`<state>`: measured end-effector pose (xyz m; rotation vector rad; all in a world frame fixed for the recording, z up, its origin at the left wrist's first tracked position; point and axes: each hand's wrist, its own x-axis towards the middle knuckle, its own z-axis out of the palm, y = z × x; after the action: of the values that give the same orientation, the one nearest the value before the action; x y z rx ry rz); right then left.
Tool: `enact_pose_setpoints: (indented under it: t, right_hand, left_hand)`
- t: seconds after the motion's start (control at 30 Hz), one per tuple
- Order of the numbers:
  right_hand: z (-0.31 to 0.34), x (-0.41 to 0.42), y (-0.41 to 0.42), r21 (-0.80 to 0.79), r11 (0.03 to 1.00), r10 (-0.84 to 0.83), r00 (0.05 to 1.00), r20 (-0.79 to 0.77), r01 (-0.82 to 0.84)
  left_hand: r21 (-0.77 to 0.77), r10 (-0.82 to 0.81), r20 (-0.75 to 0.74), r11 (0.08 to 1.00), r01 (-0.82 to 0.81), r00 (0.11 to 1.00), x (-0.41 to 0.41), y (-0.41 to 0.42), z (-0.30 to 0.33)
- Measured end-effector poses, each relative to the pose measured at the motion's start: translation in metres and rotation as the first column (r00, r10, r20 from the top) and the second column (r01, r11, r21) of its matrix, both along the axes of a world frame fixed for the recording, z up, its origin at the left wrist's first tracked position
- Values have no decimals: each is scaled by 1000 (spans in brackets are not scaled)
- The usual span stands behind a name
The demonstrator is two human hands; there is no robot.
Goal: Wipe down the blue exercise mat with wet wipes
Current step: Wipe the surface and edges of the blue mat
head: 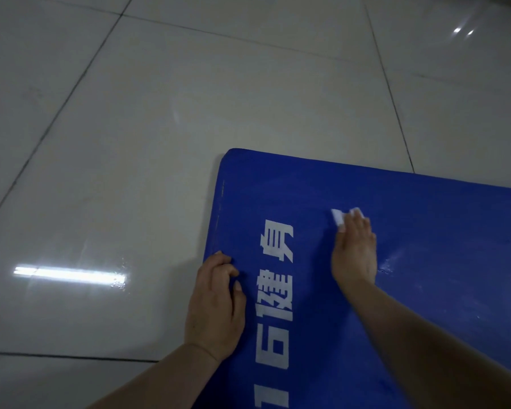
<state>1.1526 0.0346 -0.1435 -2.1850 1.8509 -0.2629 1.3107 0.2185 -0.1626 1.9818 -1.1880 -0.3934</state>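
Two bare forearms reach in from the bottom of the frame over a blue exercise mat (pixel 425 231) that lies flat on a glossy pale tiled floor (pixel 130 143), filling the lower right of the view. Nearest the camera, the left hand (pixel 216 308) rests on the mat's left edge, fingers curled at the border with the thumb lying on the blue surface; whether the fingers actually clamp the edge cannot be told. Just right of that hand, a column of large white printed characters (pixel 275 290) runs along the mat. Farther out, the right hand (pixel 356 249) lies palm down on the mat, its fingers stretched forward and pressing a white wet wipe (pixel 338 216) flat against the surface; the wipe's corners show past the fingertips. A wet sheen (pixel 396 258) glints on the mat just right of this hand. Beyond the wipe, the mat's rounded far-left corner (pixel 233 153) meets the floor, and a line of stitching (pixel 220 208) follows the left edge. Dark grout lines cross the tiles beyond, and a bright strip of reflected light (pixel 68 274) lies on the floor left of the mat.
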Motion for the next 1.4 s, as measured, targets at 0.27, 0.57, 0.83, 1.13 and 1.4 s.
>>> enact_pose_setpoints:
  t: [0.27,0.57,0.83,1.13,1.4]
  right_hand:
    - [-2,20,25,36,999,-14,1000,24,14]
    - [-12,81,53,82,823,568,815,-112,-562]
    - [-8,32,17,-68,990,120,991,-53,-124]
    - [-5,100,33,-81,907,406,910,-87,-412]
    - [5,122,44,141,541,837,548,9,-829]
  left_hand:
    - [16,-4,-17,1000,5,1000,-2,0,4]
    - [82,-168,106,984,159,980,5,13,2]
    - [85,-170,131,983,160,977,6,13,1]
    - [63,-169,149,985,161,974,6,13,-3]
    - [3,-185,143,982,187,972,7,10,2]
